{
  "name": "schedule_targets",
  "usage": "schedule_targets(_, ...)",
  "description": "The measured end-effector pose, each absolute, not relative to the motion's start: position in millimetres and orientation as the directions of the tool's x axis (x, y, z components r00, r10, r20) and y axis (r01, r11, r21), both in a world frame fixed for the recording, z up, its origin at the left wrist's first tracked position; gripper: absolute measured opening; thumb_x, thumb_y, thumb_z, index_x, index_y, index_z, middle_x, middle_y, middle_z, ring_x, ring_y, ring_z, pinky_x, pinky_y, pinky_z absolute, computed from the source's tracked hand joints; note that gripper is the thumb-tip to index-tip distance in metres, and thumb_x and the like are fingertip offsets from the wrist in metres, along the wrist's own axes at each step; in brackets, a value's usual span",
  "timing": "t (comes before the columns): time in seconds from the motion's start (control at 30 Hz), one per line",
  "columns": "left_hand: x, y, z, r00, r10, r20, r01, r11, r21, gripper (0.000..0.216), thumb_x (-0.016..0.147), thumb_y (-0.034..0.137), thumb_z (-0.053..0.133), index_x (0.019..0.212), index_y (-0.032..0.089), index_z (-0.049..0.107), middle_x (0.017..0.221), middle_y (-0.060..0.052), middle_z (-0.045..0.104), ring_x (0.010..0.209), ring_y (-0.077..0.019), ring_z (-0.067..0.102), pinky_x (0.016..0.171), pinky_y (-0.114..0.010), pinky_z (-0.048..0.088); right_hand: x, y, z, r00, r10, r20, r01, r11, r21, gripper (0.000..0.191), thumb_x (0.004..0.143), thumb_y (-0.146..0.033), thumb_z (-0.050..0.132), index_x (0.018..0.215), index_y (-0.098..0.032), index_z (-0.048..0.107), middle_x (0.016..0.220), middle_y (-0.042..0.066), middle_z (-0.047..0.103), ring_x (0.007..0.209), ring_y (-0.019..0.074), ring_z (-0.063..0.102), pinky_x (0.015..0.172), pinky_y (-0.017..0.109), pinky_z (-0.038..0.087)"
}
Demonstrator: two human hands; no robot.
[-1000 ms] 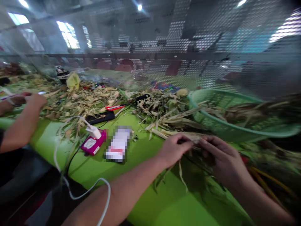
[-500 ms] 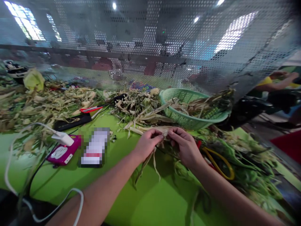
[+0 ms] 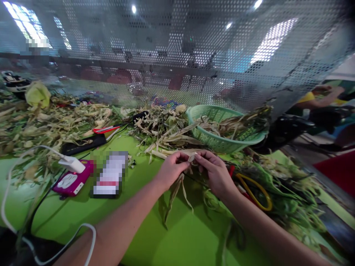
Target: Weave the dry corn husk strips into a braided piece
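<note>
My left hand (image 3: 172, 169) and my right hand (image 3: 215, 171) meet over the green table (image 3: 144, 221), both pinched on one pale dry husk strip (image 3: 192, 156). Limp husk pieces (image 3: 177, 192) hang down from my left fingers onto the table. Just behind my hands lies a pile of dried husks and leaves (image 3: 166, 129). A green plastic basket (image 3: 222, 140) with husks in it stands behind my right hand.
Yellow-handled scissors (image 3: 255, 192) lie right of my right hand among green leaves (image 3: 288, 199). A pink power strip (image 3: 72, 181) with a white plug and cable, a blurred phone (image 3: 109, 175) and a red cutter (image 3: 107, 129) lie at left. A perforated metal screen (image 3: 177, 59) closes the back.
The view swung right a second ago and has since settled. My hands stay together on the husk and have lifted it slightly, with the hanging strips drooping lower.
</note>
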State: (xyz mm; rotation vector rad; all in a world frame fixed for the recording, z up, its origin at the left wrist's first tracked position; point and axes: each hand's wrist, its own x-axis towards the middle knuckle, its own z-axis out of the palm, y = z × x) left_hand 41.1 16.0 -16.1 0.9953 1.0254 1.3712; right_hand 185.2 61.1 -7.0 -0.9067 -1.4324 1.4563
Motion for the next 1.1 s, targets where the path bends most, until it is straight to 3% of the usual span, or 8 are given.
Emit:
schedule_targets(0.2,40.5,17.8,-14.3,-0.154,0.988,-0.018,-0.308,-0.030,0.951,0.015,0.071,0.021,0.067,0.084,0.015,0.061,0.079,-0.001,0.060,0.074,-0.0125,0.053,0.074,-0.026,0.042,183.4,62.7,-7.5,-0.398,0.916,0.057,-0.013,0.057,-0.998,0.024,0.072,-0.039,0.073,0.081,-0.018,0.063,0.075,-0.002,0.055,0.058,0.0093,0.041,0.051,0.023,0.032)
schedule_targets(0.43,38.6,20.5,-18.8,-0.200,0.980,-0.017,-0.375,-0.061,0.925,0.020,0.069,0.027,0.071,0.083,0.015,0.062,0.078,0.000,0.061,0.074,-0.0123,0.054,0.074,-0.026,0.042,182.2,60.4,-11.2,-0.463,0.885,0.040,0.052,0.072,-0.996,0.030,0.067,-0.042,0.076,0.078,-0.019,0.061,0.076,0.000,0.059,0.069,0.0142,0.053,0.065,0.027,0.042)
schedule_targets(1.1,39.8,18.9,-13.0,-0.223,0.974,-0.043,-0.406,-0.053,0.912,0.017,0.068,0.025,0.070,0.078,0.015,0.061,0.075,0.000,0.060,0.073,-0.0122,0.054,0.073,-0.026,0.043,182.8,63.2,-12.5,-0.497,0.863,0.090,0.131,0.177,-0.975,0.033,0.069,-0.046,0.073,0.080,-0.018,0.060,0.075,0.001,0.056,0.069,0.0148,0.050,0.062,0.026,0.041)
